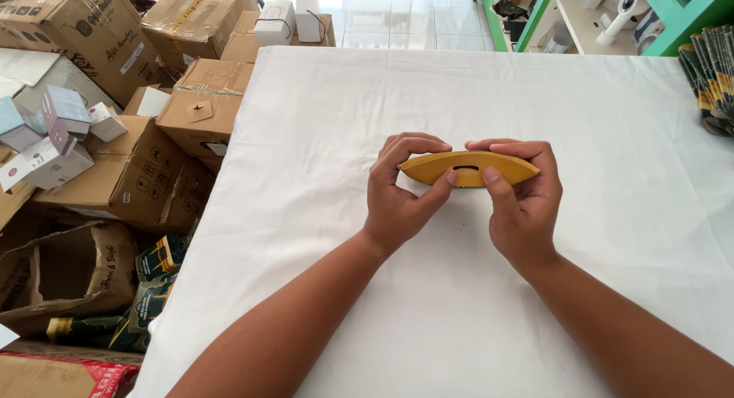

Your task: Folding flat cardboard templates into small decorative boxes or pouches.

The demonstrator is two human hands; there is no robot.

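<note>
Yellow card piece [468,168]: lens-shaped, pointed at both ends, bowed outward, with a narrow dark slot along its middle. It is held just above the white cloth near the middle of the counter [321,123], a little toward the far edge.

Left hand [401,188] grips the left end: fingers curled over the top edge, thumb pressing from below toward the slot. Right hand [524,199] closes on the right end the same way, fingers along the top, thumb set up against the front face. Both hands are shut on the piece, pinching it between them.

Progress, as a judgement: the card already reads as a puffed pillow-like form, so the shaping looks well on. Whether the end flaps are tucked I cannot tell; the hands cover both tips. The slot shows nothing through it.

Outward: a stack of flat printed card sleeves [711,77] lies at the counter's far right corner, well apart. Left of the counter, brown cartons [130,176] and small pale boxes [53,130] are piled on the floor. A green shelf frame [665,23] stands beyond the far edge.
</note>
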